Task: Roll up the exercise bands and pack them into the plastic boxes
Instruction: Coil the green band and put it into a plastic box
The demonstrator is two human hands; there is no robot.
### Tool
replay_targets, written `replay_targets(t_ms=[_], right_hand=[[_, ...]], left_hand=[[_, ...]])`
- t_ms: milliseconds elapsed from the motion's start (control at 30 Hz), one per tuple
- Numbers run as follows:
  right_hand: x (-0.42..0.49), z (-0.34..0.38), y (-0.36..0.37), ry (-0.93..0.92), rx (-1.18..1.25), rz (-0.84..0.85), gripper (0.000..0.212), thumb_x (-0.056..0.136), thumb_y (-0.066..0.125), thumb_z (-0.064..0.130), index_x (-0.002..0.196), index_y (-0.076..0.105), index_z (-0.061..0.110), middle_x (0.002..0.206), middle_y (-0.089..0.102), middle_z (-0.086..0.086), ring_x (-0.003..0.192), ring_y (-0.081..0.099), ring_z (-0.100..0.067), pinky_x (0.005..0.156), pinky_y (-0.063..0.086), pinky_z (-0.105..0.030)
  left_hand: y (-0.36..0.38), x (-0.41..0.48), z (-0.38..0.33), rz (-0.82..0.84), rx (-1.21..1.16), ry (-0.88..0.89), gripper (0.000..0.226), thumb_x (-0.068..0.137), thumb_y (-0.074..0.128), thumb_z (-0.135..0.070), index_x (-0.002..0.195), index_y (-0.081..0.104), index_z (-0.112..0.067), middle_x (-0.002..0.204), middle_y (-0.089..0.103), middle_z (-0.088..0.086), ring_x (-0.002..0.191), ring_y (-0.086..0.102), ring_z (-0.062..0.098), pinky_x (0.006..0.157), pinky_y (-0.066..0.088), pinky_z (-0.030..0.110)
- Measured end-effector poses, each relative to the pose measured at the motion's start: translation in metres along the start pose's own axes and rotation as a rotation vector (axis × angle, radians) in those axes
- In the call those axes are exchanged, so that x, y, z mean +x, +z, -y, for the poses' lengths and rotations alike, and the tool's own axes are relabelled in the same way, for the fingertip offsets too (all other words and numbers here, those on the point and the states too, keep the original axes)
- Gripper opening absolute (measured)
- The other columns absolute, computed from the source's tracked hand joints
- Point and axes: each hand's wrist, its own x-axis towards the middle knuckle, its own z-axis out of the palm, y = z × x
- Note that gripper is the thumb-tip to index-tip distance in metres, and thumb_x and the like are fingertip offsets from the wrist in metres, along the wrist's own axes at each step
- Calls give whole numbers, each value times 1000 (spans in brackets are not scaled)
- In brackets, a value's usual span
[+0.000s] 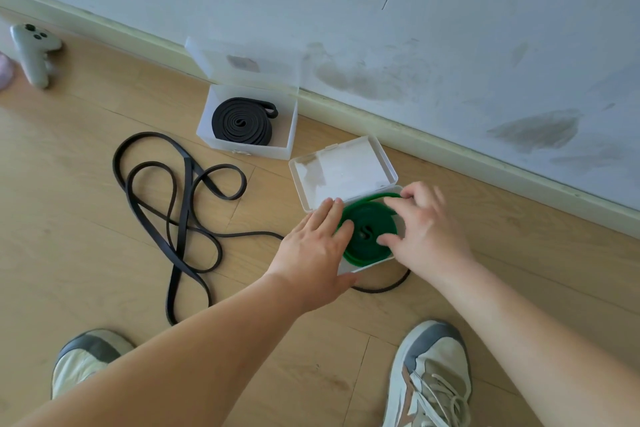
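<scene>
Your left fingers point(330, 217) lie flat on the green band point(372, 218); the right fingers' point(410, 204) hold is unclear. Release early and it may uncoil.

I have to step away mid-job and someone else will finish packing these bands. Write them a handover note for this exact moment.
Left hand: flat, fingers pressing the green rolled rubber band into the near clear plastic box, lid open.
Right hand: on the roll's right side, blurred; grip unclear.
Done: black rolled band lies in the far open clear box.
Left: seat the green roll, roll and pack the loose black band on the floor, probably close the lids. No third box shows.
</scene>
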Motion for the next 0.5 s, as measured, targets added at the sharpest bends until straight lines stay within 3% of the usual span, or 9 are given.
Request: replay_targets(t_ms=[167, 267, 400, 500], right_hand=[[2, -5, 0, 188, 203, -66, 36, 93, 71, 24, 127, 66, 14, 122, 48, 1, 96, 59, -22, 77, 57, -42], [3, -3, 4, 163, 205, -31, 36, 94, 65, 12, 130, 62, 15, 122, 51, 0, 91, 62, -25, 74, 57, -44], [10, -7, -5, 241, 183, 68, 54, 83, 55, -9, 125, 53, 25, 121, 53, -2, 86, 61, -29, 68, 57, -45], [8, -7, -8, 285, 123, 117, 52, 82, 59, -7, 124, 48, 23, 112, 52, 4, 84, 57, -23, 56, 48, -33]], left_hand=[[4, 10, 0, -49, 8, 40, 78, 92, 64, -57, 151, 42, -11, 170, 18, 15, 160, 9, 28, 130, 10, 40], [4, 16, -2, -50, 21, 49, 75, 92, 64, -56, 149, 42, -12, 171, 15, 12, 160, 6, 26, 130, 8, 40], [3, 5, -1, -38, -23, -65, 85, 87, 60, -68, 156, 32, -27, 173, 4, 5, 160, -1, 24, 130, 4, 44], [3, -1, -2, 2, -129, -139, 91, 84, 66, -68, 157, 25, -35, 172, 0, 3, 160, -3, 24, 128, 19, 43]])
